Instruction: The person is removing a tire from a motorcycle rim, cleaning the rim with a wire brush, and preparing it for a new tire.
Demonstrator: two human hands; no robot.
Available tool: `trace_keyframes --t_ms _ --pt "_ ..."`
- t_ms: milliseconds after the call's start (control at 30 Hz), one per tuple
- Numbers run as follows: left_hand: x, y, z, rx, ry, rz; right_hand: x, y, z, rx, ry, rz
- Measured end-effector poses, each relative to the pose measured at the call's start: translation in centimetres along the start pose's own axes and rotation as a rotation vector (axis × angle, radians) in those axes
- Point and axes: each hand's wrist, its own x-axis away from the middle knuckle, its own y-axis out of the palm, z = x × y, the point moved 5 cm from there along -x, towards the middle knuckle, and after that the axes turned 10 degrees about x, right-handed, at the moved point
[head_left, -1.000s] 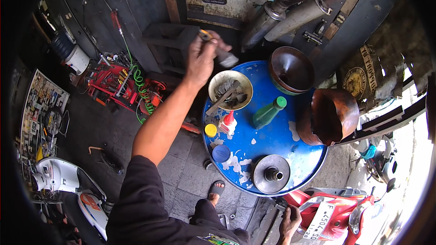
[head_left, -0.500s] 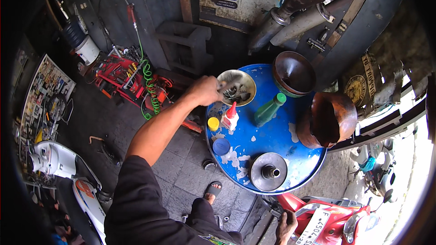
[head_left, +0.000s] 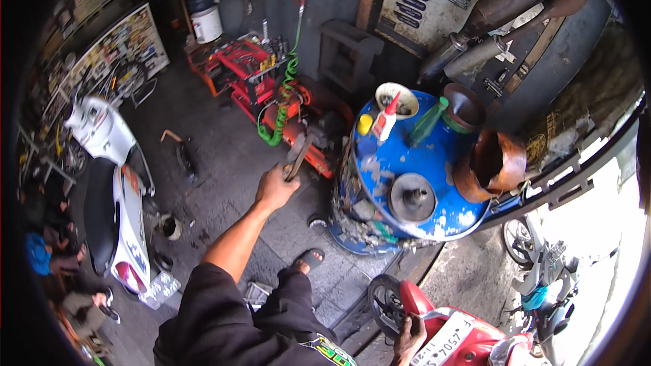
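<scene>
The left hand (head_left: 274, 190) has its fingers (head_left: 289, 184) curled around a tool (head_left: 300, 160); for the right hand (head_left: 411, 340), I cannot tell.

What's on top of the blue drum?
Pale bowl, yellow cap, red-tipped bottle, blue lid, green bottle, dark bowl, rusty cylinder, grey disc. Beneath them, the drum is hidden.

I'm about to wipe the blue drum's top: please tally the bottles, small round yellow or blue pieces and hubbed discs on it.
Bottles: 2, a green bottle and a white bottle
Small round pieces: 2, a yellow piece and a blue piece
Hubbed discs: 1, a grey disc
Total: 5
</scene>
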Motion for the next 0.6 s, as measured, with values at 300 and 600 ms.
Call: trace_keyframes --t_ms 300,600 --pt "38.7 -15.1 -19.2 -0.301 -0.495 0.158 10.3 2.3 3.6 0.052 -0.08 -0.532" --pt "50.5 -21.3 -9.2 -0.085 -0.393 0.413 29.5 15.9 -13.6 -0.182 -0.314 -1.422"
